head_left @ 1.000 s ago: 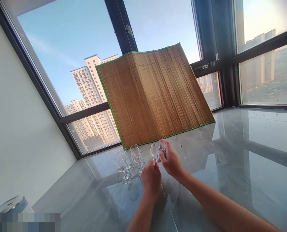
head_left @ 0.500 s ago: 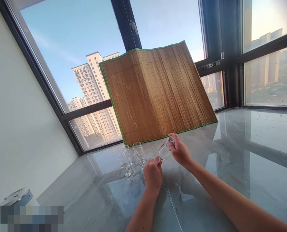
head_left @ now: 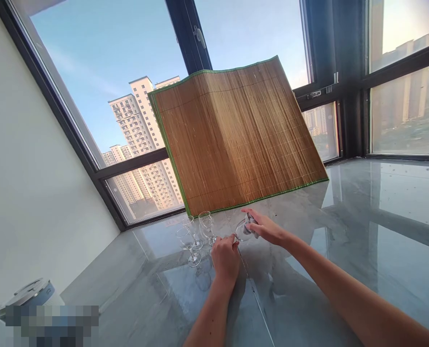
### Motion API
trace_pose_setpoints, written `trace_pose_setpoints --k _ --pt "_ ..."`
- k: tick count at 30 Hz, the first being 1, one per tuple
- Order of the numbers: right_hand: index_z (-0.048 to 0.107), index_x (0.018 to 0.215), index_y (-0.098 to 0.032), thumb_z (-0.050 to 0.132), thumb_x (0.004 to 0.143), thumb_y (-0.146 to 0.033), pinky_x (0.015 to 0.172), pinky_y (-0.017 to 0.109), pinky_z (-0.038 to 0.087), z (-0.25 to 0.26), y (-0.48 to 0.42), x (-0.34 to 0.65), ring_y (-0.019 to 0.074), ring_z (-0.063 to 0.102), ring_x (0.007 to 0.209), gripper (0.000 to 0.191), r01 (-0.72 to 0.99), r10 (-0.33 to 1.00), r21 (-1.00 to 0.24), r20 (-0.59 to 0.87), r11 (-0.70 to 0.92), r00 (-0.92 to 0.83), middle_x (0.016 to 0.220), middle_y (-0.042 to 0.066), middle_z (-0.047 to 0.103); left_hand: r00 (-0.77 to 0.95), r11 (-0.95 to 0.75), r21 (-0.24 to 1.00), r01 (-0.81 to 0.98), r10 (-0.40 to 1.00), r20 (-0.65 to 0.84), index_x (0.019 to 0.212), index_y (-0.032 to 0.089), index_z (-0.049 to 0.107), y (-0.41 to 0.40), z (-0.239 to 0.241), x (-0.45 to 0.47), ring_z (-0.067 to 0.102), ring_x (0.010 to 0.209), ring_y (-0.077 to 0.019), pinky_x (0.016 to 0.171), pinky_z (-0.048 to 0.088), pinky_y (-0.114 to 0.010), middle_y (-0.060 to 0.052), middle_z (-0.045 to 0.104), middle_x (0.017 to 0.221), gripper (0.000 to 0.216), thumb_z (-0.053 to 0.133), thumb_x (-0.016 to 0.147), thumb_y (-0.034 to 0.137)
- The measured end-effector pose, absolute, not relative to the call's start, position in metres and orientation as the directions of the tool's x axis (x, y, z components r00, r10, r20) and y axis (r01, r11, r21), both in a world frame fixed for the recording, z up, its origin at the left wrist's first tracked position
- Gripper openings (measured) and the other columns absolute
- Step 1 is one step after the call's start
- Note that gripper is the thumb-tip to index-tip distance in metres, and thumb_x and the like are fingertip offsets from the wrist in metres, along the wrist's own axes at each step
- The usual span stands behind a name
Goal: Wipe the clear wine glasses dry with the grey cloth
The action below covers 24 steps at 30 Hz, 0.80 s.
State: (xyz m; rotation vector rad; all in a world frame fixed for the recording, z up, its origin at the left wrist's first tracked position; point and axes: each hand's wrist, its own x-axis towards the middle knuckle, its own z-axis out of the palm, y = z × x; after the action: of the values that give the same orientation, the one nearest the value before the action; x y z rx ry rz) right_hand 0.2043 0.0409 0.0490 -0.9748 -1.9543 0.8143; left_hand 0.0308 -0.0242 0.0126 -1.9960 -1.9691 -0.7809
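My left hand (head_left: 224, 258) is closed around the stem of a clear stemmed glass (head_left: 241, 231) that is tilted to the right above the glossy grey surface. My right hand (head_left: 266, 226) has its fingers pinched on a small grey cloth (head_left: 249, 222) pressed into the glass's bowl. Just left of my hands stand three more clear stemmed glasses (head_left: 194, 233), upright and close together.
A bamboo mat (head_left: 236, 137) with green edging leans against the dark window frame behind the glasses. The polished grey marble surface (head_left: 362, 231) stretches right and toward me. A round lidded container (head_left: 30, 291) sits at the lower left by the white wall.
The glass has tipped further to the right and lower. My right hand has moved down with the cloth at the bowl, and my left hand has shifted slightly along the stem.
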Motion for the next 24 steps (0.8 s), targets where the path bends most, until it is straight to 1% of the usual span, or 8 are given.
trace_pose_setpoints --k 4,7,9,12,14,16,20,24 --pt "0.054 0.125 -0.019 0.04 0.089 -0.038 0.085 0.033 0.042 0.043 0.045 0.201 0.0218 0.059 0.098 0.043 0.332 0.855 -0.798 0.4 0.502 -0.331 0.105 0.008 0.066 -0.023 -0.084 0.189 0.978 0.863 0.504 0.096 0.027 0.071 -0.025 0.012 0.032 0.058 0.086 -0.0208 0.07 0.035 -0.028 -0.004 0.066 0.081 0.017 0.057 0.087 0.023" --pt "0.054 0.124 -0.02 0.027 0.094 -0.039 0.074 0.031 0.043 0.034 0.052 0.196 0.0209 0.061 0.083 0.045 0.392 0.882 -0.79 0.43 0.471 -0.193 0.086 0.006 0.067 -0.012 -0.092 0.179 0.98 0.861 0.509 0.098 0.027 0.071 -0.025 0.011 0.033 0.058 0.086 -0.0211 0.069 0.035 -0.027 -0.005 0.066 0.082 0.018 0.057 0.088 0.024" --pt "0.053 0.124 -0.019 0.028 0.092 -0.035 0.064 0.029 0.04 0.029 0.054 0.193 0.0196 0.058 0.069 0.044 0.446 0.888 -0.775 0.445 0.447 -0.116 0.073 0.003 0.063 0.002 -0.105 0.175 0.979 0.863 0.506 0.097 0.027 0.07 -0.025 0.011 0.034 0.058 0.086 -0.021 0.069 0.035 -0.027 -0.005 0.067 0.082 0.016 0.057 0.088 0.024" --pt "0.048 0.126 -0.017 0.031 0.089 -0.029 0.061 0.027 0.038 0.027 0.054 0.19 0.0177 0.055 0.062 0.043 0.466 0.883 -0.771 0.467 0.435 -0.053 0.067 0.001 0.06 0.018 -0.126 0.179 0.976 0.862 0.506 0.093 0.026 0.07 -0.025 0.011 0.034 0.058 0.087 -0.0207 0.068 0.034 -0.027 -0.004 0.067 0.081 0.015 0.057 0.088 0.024" --pt "0.044 0.128 -0.017 0.033 0.089 -0.028 0.062 0.028 0.04 0.027 0.052 0.188 0.0174 0.056 0.064 0.043 0.438 0.879 -0.784 0.475 0.44 -0.034 0.072 0.002 0.061 0.014 -0.131 0.189 0.973 0.855 0.519 0.093 0.026 0.07 -0.025 0.011 0.033 0.058 0.086 -0.0205 0.067 0.033 -0.027 -0.004 0.067 0.081 0.015 0.056 0.089 0.023" --pt "0.04 0.131 -0.019 0.036 0.088 -0.03 0.066 0.03 0.043 0.027 0.051 0.187 0.0179 0.059 0.071 0.044 0.386 0.867 -0.797 0.498 0.464 -0.014 0.087 0.005 0.063 -0.002 -0.122 0.201 0.972 0.85 0.526 0.092 0.025 0.07 -0.026 0.011 0.032 0.058 0.085 -0.0204 0.066 0.033 -0.027 -0.004 0.067 0.081 0.016 0.054 0.089 0.023" --pt "0.033 0.13 -0.022 0.047 0.084 -0.03 0.076 0.034 0.047 0.027 0.053 0.185 0.0203 0.059 0.091 0.05 0.314 0.79 -0.762 0.61 0.566 0.057 0.113 0.01 0.055 -0.02 -0.11 0.22 0.969 0.858 0.513 0.085 0.023 0.069 -0.027 0.01 0.032 0.058 0.082 -0.0197 0.066 0.031 -0.027 -0.004 0.068 0.079 0.016 0.053 0.09 0.024" --pt "0.035 0.128 -0.021 0.047 0.084 -0.028 0.078 0.035 0.046 0.028 0.049 0.186 0.021 0.058 0.092 0.046 0.387 0.715 -0.691 0.691 0.61 0.107 0.107 0.009 0.056 -0.018 -0.122 0.239 0.963 0.858 0.513 0.087 0.023 0.068 -0.026 0.008 0.034 0.059 0.08 -0.0184 0.064 0.03 -0.027 -0.003 0.069 0.081 0.015 0.053 0.091 0.025"
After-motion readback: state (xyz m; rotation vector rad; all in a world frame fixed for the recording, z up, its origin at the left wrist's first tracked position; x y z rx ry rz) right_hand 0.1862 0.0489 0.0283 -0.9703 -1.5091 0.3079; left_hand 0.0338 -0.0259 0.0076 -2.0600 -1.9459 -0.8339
